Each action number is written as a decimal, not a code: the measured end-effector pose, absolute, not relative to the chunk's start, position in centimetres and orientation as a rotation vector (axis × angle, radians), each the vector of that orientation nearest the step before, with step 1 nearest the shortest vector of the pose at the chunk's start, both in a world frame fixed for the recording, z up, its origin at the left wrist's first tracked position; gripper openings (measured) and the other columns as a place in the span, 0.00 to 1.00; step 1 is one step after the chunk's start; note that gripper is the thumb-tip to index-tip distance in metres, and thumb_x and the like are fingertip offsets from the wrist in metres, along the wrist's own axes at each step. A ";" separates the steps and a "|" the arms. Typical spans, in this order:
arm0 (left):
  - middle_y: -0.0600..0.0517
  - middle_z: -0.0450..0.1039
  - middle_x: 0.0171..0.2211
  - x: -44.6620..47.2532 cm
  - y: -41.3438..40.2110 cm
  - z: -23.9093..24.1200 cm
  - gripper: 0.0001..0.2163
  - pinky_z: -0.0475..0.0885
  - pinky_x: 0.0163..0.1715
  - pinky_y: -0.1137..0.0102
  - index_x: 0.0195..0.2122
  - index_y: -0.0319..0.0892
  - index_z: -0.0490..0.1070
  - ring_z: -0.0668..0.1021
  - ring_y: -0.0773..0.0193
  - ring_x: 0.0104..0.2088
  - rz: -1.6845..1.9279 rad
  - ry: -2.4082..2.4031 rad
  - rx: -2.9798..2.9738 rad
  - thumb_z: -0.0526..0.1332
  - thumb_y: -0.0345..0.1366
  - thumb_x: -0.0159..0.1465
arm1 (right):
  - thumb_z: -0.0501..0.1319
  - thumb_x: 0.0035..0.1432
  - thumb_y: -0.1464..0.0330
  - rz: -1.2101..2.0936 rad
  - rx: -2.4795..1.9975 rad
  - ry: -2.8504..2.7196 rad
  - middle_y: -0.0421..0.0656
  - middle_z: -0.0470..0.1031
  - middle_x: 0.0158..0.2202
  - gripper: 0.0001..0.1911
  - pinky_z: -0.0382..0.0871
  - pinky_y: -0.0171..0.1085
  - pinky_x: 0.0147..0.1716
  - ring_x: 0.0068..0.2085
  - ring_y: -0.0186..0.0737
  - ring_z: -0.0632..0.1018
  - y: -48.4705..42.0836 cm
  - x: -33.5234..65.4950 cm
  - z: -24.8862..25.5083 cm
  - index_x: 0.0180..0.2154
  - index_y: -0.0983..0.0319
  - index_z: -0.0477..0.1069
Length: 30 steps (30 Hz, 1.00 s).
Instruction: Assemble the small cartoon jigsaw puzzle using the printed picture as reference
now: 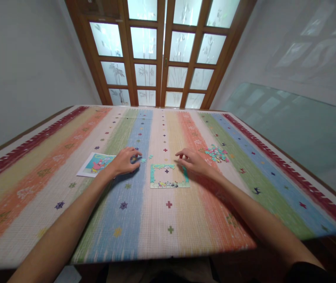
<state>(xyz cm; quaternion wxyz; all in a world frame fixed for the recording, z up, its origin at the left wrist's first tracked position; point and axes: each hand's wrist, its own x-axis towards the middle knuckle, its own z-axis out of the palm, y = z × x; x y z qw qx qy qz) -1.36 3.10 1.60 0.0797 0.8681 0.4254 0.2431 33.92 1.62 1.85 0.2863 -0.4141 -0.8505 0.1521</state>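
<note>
A small jigsaw frame [169, 184] lies on the striped tablecloth [168, 220], its border assembled and its middle still bare cloth. My right hand [193, 161] rests at the frame's upper right corner, fingers curled with the tips pinched low near the edge. My left hand [125, 160] sits left of the frame, fingers bent over a dark loose piece. Two teal loose pieces [146, 158] lie between my left hand and the frame. A picture card [96, 164] with a pink cartoon figure lies just left of my left hand.
A heap of loose puzzle pieces [216, 153] sits to the right of my right hand. Behind the table stand wooden doors with frosted glass panes [162, 55]. A glass sheet [297, 125] leans against the right wall.
</note>
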 end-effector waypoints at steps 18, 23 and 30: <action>0.50 0.77 0.30 0.8 2.2 1.4 0.05 0.73 0.34 0.64 0.34 0.45 0.72 0.76 0.60 0.30 0.830 1.226 2.408 0.60 0.38 0.64 | 0.58 0.61 0.70 0.225 -1.094 -2.037 0.43 0.76 0.30 0.07 0.65 0.40 0.32 0.29 0.40 0.71 -0.4 34.6 0.7 0.35 0.60 0.75; 0.49 0.80 0.32 2.9 1.0 1.7 0.06 0.74 0.32 0.65 0.37 0.44 0.74 0.78 0.61 0.30 0.855 1.150 2.254 0.60 0.39 0.66 | 0.59 0.64 0.69 0.344 -1.023 -2.086 0.43 0.75 0.32 0.06 0.66 0.40 0.35 0.33 0.40 0.73 -1.3 33.3 1.0 0.37 0.60 0.76; 0.47 0.81 0.35 6.4 -1.5 1.9 0.07 0.77 0.37 0.63 0.38 0.44 0.75 0.80 0.60 0.35 0.869 0.952 2.024 0.60 0.40 0.68 | 0.63 0.67 0.64 0.421 -0.798 -2.204 0.44 0.74 0.36 0.10 0.68 0.40 0.37 0.36 0.40 0.74 -3.0 31.3 1.3 0.48 0.59 0.75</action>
